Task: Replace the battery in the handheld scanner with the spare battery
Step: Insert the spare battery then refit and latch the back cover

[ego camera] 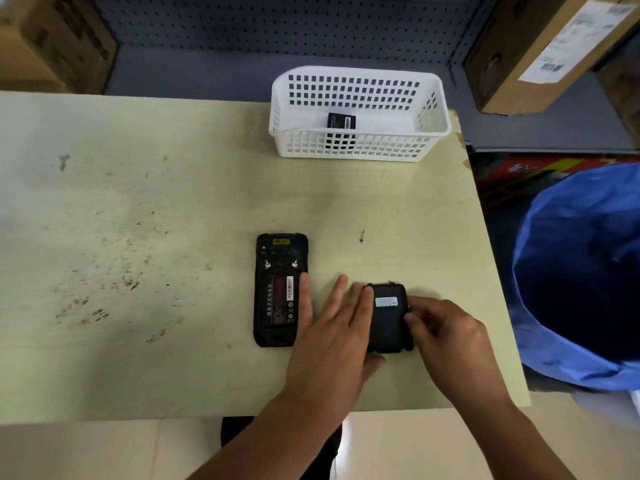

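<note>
The black handheld scanner [278, 289] lies face down on the pale green table [138, 237], its back open, with a battery with red and white labels showing in the compartment. My left hand [332, 327] lies flat beside it, index fingertip on the scanner's right edge, other fingers against the black back cover [388, 317]. My right hand [446, 334] pinches the cover's right side. The cover bears a small white sticker. A black spare battery [341, 123] lies in the white basket [429, 98].
The white perforated basket stands at the table's far right corner. A bin lined with a blue bag [581, 271] sits off the table's right edge. Cardboard boxes [540, 50] stand at the back right and back left on a blue pegboard shelf.
</note>
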